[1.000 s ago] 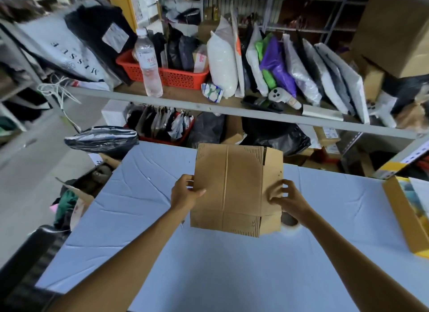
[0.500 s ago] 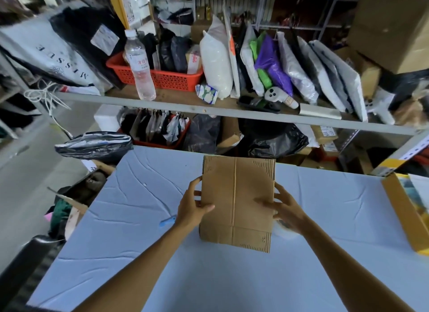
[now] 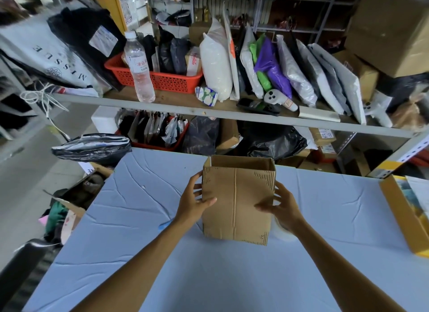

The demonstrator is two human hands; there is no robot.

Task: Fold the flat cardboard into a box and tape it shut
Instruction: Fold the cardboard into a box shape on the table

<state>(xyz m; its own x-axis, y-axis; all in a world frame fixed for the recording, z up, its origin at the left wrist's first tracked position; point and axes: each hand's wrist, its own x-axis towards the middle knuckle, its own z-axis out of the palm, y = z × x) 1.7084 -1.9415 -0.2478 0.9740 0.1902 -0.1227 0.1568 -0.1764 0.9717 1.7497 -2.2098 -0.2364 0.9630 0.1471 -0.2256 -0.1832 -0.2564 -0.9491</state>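
Cardboard box is standing dead centre in front of us, and we are holding it between our hands over the pale blue surface. We cannot tell whether its lower edge is touching the surface or hanging just above it. Our left hand is gripping the left edge, thumb lying across the near panel and fingers wrapping round the side. Our right hand is pinching the right edge a little lower, thumb on the near panel and fingers spreading past the corner. The hands are sitting well apart, one on each side and equally near the work.

The cardboard box is showing taller than wide, its long axis running up and slightly away from us, with the open mouth at the far top end. We are judging that the next fold is calling for a turn of that axis, and either hand is placed to lead it. Plain brown board is forming a rectangular sleeve, with one crease running down the near panel and corrugation showing at worn corners. A pale glossy thing is peeking out under our right wrist, possibly tape, but too hidden to name.
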